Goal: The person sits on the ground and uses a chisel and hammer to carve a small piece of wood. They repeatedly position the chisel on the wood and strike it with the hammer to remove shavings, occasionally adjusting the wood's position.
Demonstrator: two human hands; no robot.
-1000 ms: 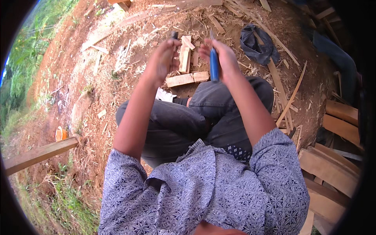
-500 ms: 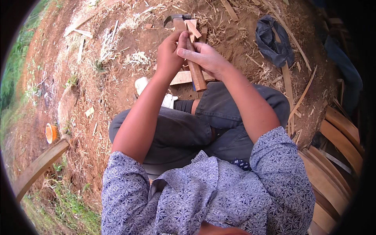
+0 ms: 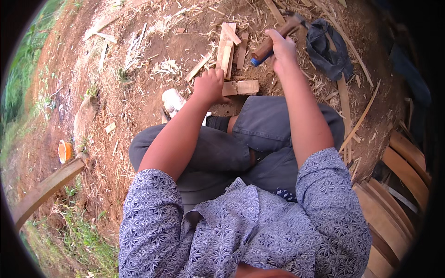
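My right hand (image 3: 282,52) is closed round the wooden handle of a hammer (image 3: 265,49). The hammer slants up and right, its metal head blurred beside a black plastic bag (image 3: 329,51). A small blue-ended thing (image 3: 256,61) shows against the handle's lower end; whether my hand holds it too is unclear. Low over the ground, my left hand (image 3: 210,86) curls round the left end of a short wooden block (image 3: 244,87), fingers on its far side and thumb on the near side. Pale wood strips (image 3: 227,48) lie just beyond those fingers.
Shavings and offcuts litter the brown earth. My crossed legs (image 3: 199,150) lie close below the block, with a white shoe (image 3: 172,102) at left. Curved boards (image 3: 382,215) are stacked at right. Farther left are an orange container (image 3: 65,151) and a wooden beam (image 3: 48,190).
My hands have parted. The right hand has carried the hammer to the right and turned it; the left hand has let go of the hammer and come down to the wooden block.
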